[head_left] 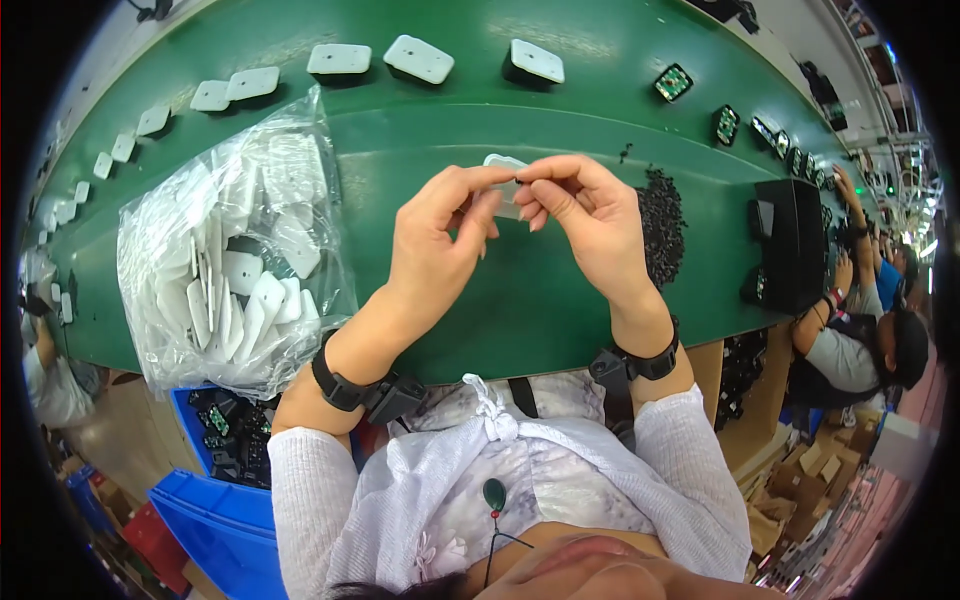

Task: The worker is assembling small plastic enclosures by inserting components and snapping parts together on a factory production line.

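Observation:
Above the green bench, my left hand (440, 222) and my right hand (588, 215) meet at the fingertips, both with curled fingers. Between the thumb and index finger of my right hand is a tiny black piece (519, 181). My left index fingertip touches it or comes very close; whether my left fingers grip anything else is hidden. Just behind the fingers a white cover plate (504, 160) shows in part; I cannot tell if it is held or lies on the bench. To the right of my right hand spreads a pile of small black pieces (661, 230).
A clear plastic bag (325, 150) of white cover plates lies at left. White-topped units (419, 60) line the green bench's (470, 125) far side, with green circuit boards (674, 83) farther right. A black box (790, 245), a blue bin (225, 520) and a co-worker (855, 350) are nearby.

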Motion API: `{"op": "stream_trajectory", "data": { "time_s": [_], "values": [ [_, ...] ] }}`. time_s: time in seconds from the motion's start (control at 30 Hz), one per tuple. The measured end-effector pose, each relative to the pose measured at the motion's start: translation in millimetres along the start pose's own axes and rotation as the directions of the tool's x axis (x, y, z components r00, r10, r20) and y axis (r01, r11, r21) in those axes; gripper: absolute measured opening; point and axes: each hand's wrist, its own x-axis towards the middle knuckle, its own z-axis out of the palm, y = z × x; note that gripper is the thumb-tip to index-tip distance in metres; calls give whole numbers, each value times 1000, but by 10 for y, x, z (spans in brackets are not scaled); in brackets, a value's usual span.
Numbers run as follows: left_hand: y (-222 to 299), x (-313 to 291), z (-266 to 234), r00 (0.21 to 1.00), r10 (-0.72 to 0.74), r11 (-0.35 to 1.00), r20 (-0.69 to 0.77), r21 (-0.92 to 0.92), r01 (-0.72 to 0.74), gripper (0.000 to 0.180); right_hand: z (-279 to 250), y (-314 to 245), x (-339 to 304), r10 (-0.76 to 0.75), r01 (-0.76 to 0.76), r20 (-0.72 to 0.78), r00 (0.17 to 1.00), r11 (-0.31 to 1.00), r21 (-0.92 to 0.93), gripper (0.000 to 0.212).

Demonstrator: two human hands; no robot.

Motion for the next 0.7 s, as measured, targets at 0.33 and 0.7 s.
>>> {"op": "stream_trajectory", "data": {
  "time_s": [0.33,0.7],
  "values": [
    [-78,54,-24,964,264,915,1,316,-251,24,70,115,-32,-36,33,-18,999,985,-170,18],
    [-55,12,111,993,-108,976,-44,-193,98,29,-38,96,-42,-168,120,-65,984,880,-459,7]
  ]
}}
